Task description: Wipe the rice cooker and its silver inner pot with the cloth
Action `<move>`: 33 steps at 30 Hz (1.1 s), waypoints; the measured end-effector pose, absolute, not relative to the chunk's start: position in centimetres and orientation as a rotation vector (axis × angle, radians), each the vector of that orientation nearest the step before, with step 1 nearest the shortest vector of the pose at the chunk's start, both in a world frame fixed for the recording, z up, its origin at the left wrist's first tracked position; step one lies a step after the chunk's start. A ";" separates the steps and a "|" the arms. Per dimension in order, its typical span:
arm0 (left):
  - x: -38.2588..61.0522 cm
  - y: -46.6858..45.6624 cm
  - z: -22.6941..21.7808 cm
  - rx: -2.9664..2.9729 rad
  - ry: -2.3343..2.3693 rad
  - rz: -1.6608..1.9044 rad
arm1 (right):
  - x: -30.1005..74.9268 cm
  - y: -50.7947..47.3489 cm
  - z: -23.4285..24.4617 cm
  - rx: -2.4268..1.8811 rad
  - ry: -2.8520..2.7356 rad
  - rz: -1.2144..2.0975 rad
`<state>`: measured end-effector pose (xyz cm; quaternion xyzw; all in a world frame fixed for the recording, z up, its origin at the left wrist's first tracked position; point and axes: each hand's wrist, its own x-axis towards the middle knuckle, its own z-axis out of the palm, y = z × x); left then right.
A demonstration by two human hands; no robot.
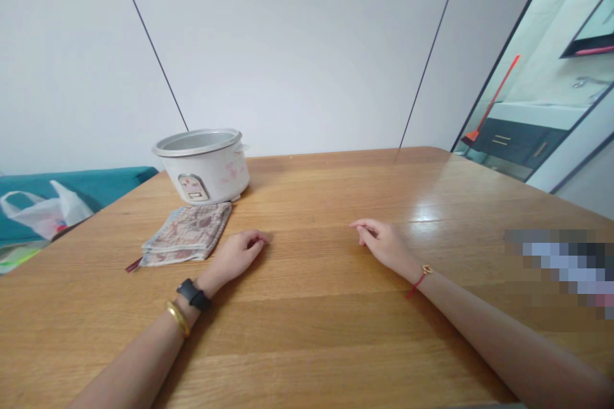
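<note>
The left forearm [137,358] and right forearm [499,332] reached in from the bottom corners of the view. The left hand [235,257] and right hand [384,246] lay palm down, well apart, fingers loosely curled and pointing inward toward each other.

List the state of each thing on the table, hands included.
Rice cooker: lid off, metal inner pot inside.
Folded cloth: lying flat, not held.
Left hand: empty, resting, fingers loosely curled.
Right hand: empty, resting, fingers loosely curled.
</note>
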<state>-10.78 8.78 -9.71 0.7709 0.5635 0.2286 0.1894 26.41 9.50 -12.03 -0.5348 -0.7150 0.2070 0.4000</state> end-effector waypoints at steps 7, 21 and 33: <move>-10.8 8.8 -9.8 2.179 1.564 0.627 | 26.3 9.4 -11.8 -1.345 -1.784 0.551; -10.9 9.1 -10.0 2.153 1.540 0.636 | 27.0 10.1 -12.6 -1.370 -1.761 0.574; -10.8 9.0 -10.0 2.180 1.519 0.657 | 26.9 9.9 -12.3 -1.375 -1.763 0.571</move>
